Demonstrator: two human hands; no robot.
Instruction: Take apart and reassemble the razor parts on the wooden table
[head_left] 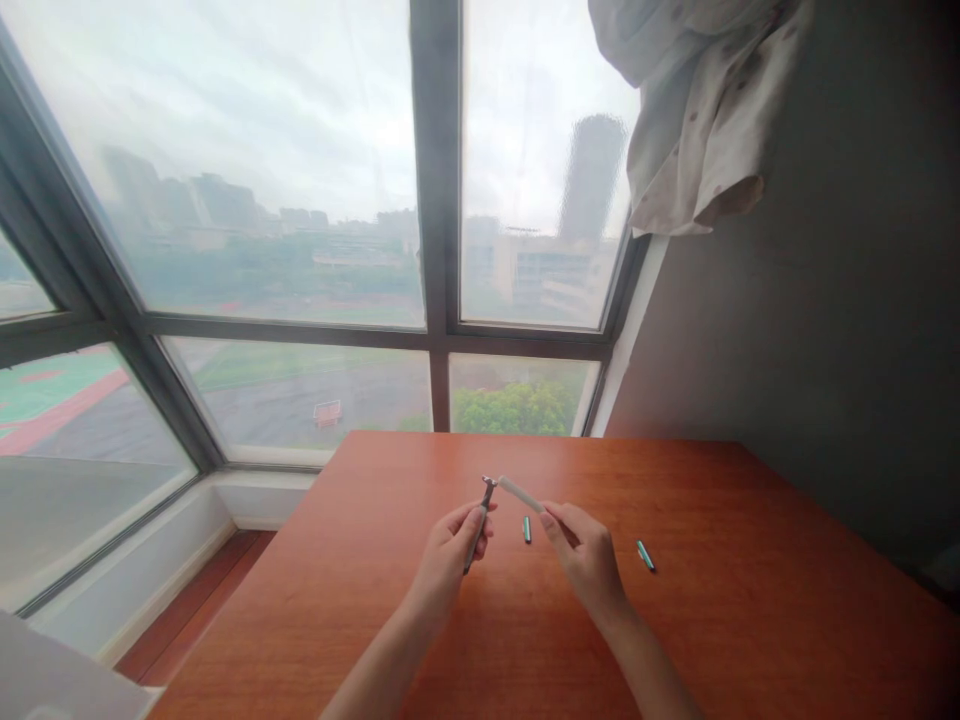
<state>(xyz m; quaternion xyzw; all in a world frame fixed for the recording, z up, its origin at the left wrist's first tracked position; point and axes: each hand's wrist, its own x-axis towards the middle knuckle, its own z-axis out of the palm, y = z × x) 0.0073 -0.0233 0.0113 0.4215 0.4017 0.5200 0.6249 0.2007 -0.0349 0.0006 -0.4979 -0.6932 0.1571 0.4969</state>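
My left hand (456,537) is closed around a slim dark-handled tool (488,491) with a small silver T-shaped head, which points up and away from me; its exact kind is unclear. Between the thumb and fingers of my right hand (581,540) is a pale grey-white stick (521,494), slanting up to the left. The stick's far end is close beside the tool's head; whether they touch I cannot tell. Just left of my right hand lies a short green-and-dark cylinder (526,529), and a similar green cylinder (646,556) rests to the right of that hand.
Both hands are above a reddish-brown wooden table (720,640). Beyond its far edge stand large windows with a grey frame (441,390). A pale cloth (697,130) hangs at the upper right, in front of a dark wall (840,300).
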